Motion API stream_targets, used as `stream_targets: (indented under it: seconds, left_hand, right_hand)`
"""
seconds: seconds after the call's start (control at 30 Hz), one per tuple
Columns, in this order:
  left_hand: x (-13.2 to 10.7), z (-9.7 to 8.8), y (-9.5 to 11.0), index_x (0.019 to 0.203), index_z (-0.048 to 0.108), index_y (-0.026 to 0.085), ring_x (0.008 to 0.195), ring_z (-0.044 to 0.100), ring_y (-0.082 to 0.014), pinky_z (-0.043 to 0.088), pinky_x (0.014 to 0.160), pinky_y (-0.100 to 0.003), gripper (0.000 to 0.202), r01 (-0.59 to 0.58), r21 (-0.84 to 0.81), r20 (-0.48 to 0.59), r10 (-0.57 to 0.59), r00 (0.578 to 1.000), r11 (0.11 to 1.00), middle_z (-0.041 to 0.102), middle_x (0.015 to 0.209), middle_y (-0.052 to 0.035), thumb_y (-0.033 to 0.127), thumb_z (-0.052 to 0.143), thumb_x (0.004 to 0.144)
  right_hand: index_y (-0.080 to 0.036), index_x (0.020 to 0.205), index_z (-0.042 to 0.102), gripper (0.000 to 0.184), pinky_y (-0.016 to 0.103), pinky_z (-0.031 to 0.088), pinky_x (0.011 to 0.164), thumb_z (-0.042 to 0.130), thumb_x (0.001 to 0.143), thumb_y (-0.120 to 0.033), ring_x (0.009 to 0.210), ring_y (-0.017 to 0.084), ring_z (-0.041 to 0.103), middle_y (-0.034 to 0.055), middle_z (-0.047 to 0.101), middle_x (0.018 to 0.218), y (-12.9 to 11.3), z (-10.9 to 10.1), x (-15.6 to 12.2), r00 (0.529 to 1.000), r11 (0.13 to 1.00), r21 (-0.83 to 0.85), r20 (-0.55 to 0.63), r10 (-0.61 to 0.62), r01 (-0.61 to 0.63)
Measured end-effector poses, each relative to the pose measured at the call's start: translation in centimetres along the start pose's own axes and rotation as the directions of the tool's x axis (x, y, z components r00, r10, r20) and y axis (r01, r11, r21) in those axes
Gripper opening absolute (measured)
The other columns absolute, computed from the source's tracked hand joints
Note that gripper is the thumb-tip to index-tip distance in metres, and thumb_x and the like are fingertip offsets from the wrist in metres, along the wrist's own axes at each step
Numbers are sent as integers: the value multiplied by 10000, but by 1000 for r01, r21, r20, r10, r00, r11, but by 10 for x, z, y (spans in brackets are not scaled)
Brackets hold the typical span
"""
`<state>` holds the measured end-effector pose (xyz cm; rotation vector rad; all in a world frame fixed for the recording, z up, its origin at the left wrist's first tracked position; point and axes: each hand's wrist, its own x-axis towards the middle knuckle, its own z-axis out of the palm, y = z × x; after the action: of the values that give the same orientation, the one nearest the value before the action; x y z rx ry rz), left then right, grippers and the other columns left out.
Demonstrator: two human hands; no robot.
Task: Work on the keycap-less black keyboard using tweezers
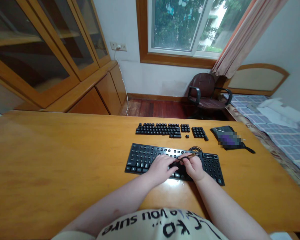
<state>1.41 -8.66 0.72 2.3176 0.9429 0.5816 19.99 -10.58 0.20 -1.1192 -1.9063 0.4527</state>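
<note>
A black keyboard base with bare switches lies on the wooden desk in front of me. My left hand rests flat on its middle, fingers spread over the switches. My right hand sits beside it and pinches a thin brown stick-like tool that points left over the keyboard. Beyond the keyboard, the removed black keycaps lie laid out in keyboard order, in three groups.
A black pouch lies at the right of the desk. Behind the desk are a dark office chair, a bed with papers at the right, wooden glass-door cabinets at the left, and a window.
</note>
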Motion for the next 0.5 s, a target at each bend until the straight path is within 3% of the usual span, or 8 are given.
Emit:
stream_targets:
  seconds: [0.3,0.5]
  left_hand:
    - [-1,4,-4,1040,617,235,905,580,-179,437,843,-323,300,79,-146,-84,-92,992,986,659,972,-13,265,643,743]
    - [-2,5,-6,1106,601,241,947,582,-180,435,870,-319,327,31,-149,-61,-40,997,988,662,1057,-15,250,615,780]
  right_hand:
    - [-192,882,601,229,294,486,607,388,905,-273,626,161,597,34,622,667,0,1,1,997,991,117,24,-71,68]
    - [-191,902,601,254,304,491,610,371,913,-297,636,160,591,43,629,706,2,3,1,995,975,214,62,-82,67]
